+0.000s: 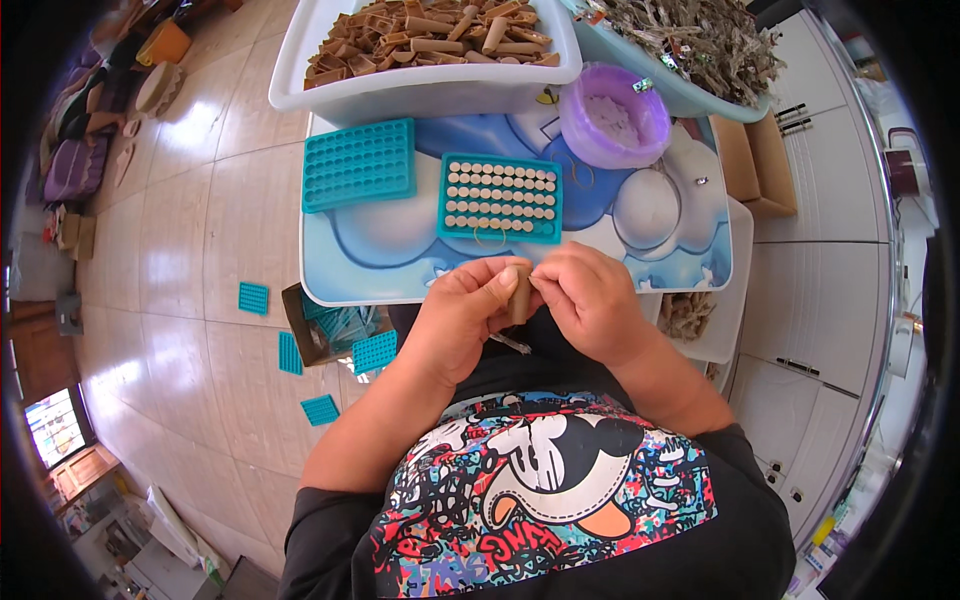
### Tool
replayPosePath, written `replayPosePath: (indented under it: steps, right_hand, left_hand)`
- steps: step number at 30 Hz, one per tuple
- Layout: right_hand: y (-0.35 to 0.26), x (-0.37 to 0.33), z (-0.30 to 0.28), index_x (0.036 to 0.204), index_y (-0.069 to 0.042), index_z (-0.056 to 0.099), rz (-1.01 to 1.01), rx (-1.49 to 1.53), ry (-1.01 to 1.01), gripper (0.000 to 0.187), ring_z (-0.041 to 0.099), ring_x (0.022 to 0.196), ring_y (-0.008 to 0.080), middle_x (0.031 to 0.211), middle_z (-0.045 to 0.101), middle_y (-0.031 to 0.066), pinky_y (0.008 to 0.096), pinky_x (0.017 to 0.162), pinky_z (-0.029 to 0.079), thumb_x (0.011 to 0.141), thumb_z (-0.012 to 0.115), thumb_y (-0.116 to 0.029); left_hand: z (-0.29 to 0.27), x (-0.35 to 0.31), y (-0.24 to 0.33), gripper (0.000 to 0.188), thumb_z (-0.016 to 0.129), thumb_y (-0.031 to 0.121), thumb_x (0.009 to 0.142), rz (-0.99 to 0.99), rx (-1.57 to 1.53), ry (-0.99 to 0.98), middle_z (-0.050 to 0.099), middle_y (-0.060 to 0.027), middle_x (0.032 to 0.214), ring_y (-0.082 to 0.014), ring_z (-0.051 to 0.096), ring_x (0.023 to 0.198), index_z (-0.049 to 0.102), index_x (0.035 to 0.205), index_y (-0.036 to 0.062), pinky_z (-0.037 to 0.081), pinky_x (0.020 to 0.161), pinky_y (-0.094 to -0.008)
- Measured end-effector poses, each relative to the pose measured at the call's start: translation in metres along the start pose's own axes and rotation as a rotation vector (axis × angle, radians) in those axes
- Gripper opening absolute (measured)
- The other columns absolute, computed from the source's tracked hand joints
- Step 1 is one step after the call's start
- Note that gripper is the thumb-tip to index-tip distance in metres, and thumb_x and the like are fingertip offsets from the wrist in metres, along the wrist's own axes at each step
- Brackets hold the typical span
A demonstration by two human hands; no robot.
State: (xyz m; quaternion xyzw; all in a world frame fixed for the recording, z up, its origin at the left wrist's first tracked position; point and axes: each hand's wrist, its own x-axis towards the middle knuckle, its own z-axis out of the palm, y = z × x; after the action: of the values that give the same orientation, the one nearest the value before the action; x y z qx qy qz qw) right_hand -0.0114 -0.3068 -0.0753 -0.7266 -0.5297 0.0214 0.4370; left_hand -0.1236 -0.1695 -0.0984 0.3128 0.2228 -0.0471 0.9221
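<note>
Near the table's front edge, my left hand (465, 310) is wrapped round a brown cardboard tube (520, 298), held upright with the thumb along its upper part. My right hand (590, 305) is closed in a pinch against the tube's upper right side; what its fingertips hold is hidden. Just beyond both hands lies a teal tray (443, 208) with rows of pale round pieces (500, 186) standing in its holes. A thin yellowish ring (490, 237) lies over that tray's near edge. Below my left hand, a thin grey strip (512, 344) sticks out.
Behind are a white tub (420, 98) of brown tubes, a light-blue basin (720, 105) of grey strips and a purple-lined bowl (665, 130). A second teal tray (358, 165) sits left on the patterned table (370, 265). Small teal racks (320, 409) lie on the floor beside a box (297, 318).
</note>
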Motion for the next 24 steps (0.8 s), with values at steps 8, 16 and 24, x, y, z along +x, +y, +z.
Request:
replayPosePath:
  steps: [8, 16, 24]
  right_hand:
    - [-0.013, 0.001, -0.005, 0.095, -0.007, 0.059, 0.067, -0.006, 0.066, 0.024, 0.059, 0.066, 0.0250, 0.079, 0.061, 0.0064, 0.0342, 0.056, 0.045, 0.077, 0.070, -0.018]
    - [-0.004, -0.014, 0.009, 0.092, -0.005, 0.057, 0.018, -0.183, 0.145, 0.028, 0.061, 0.063, 0.0267, 0.075, 0.064, 0.0081, 0.0358, 0.054, 0.047, 0.070, 0.073, -0.014]
    - [0.003, -0.019, 0.012, 0.093, -0.004, 0.058, 0.042, 0.024, 0.154, 0.025, 0.061, 0.058, 0.0264, 0.071, 0.063, 0.0089, 0.0334, 0.053, 0.046, 0.073, 0.071, -0.012]
  left_hand:
    - [0.026, -0.004, 0.008, 0.024, 0.055, 0.016, 0.093, 0.127, -0.130, 0.235, 0.060, -0.0107, 0.105, -0.0183, 0.061, 0.093, 0.047, 0.113, 0.0046, 0.053, 0.079, -0.0295]
    - [0.026, -0.002, 0.001, 0.017, 0.053, 0.014, 0.094, 0.178, -0.018, 0.219, 0.060, -0.0121, 0.105, -0.0188, 0.061, 0.093, 0.047, 0.109, 0.0063, 0.052, 0.082, -0.0291]
    - [0.023, -0.002, -0.011, 0.019, 0.054, 0.017, 0.094, 0.210, 0.084, 0.224, 0.062, -0.0115, 0.100, -0.0173, 0.062, 0.090, 0.047, 0.108, 0.0057, 0.052, 0.080, -0.0282]
